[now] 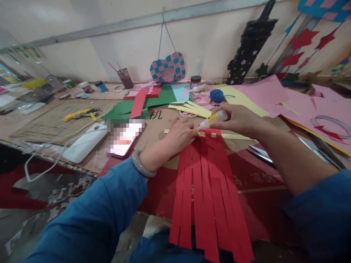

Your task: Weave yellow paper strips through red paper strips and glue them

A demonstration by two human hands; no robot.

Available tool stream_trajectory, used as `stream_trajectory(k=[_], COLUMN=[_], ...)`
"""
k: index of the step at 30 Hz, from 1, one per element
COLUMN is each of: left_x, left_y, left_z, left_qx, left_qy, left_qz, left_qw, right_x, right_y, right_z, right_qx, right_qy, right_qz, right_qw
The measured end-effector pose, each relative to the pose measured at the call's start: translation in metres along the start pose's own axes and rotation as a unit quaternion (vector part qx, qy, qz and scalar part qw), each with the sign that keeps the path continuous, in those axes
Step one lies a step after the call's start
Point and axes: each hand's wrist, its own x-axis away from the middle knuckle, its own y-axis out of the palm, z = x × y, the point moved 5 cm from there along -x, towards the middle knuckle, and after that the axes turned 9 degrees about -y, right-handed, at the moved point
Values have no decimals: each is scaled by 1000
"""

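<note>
My right hand (233,117) is closed around a small glue bottle (218,117) with a yellow label, tilted so its nozzle points down and left. The nozzle tip is close to the top edge of a red paper sheet (214,175) cut into long strips. A narrow yellow paper strip (236,137) runs crosswise through the red strips near their top. My left hand (181,133) rests at the top left corner of the red paper, fingers bent and pressed onto it; its fingertips are partly hidden. The red strips hang toward my lap.
Beside my left arm lie a phone (127,137) and a white power bank (86,142) with a cable. Scissors (260,153) are near my right forearm. Behind are yellow strips (192,108), green paper (164,98), blue yarn (217,95) and pink paper (255,89).
</note>
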Motion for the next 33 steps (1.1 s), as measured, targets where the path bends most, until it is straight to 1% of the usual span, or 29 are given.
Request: stream_trajectory(k=[2,6,8,12,17,19,21,23,28,33], left_x=[-2,-3,-3,-1,1,0,-1,-2,2,5], left_y=[4,10,12,9,3,4,8,11,14,7], left_z=[0,-1,-2,0,3,3,2,2,0,2], left_qx=[-11,-3,2,-15,-49,-51,-57,-71,-97,-94], left_qy=[9,43,47,44,57,56,53,53,47,53], left_qz=[6,46,51,26,-6,-10,-8,-3,-6,-11], left_qw=[1000,998,998,999,997,997,997,996,994,994], right_x=[-1,-3,-3,-4,-12,-17,-21,-22,-20,-17], right_y=[3,7,8,9,10,10,12,16,22,21], right_z=[-2,-6,-9,-20,-36,-43,-46,-45,-35,-32], right_qx=[4,17,37,93,131,157,160,138,81,89], right_qy=[-1,2,9,17,16,10,8,5,-11,-30], right_qz=[-5,-12,-23,-49,-88,-100,-105,-98,-51,-39], right_qw=[1000,1000,999,994,987,982,982,986,995,995])
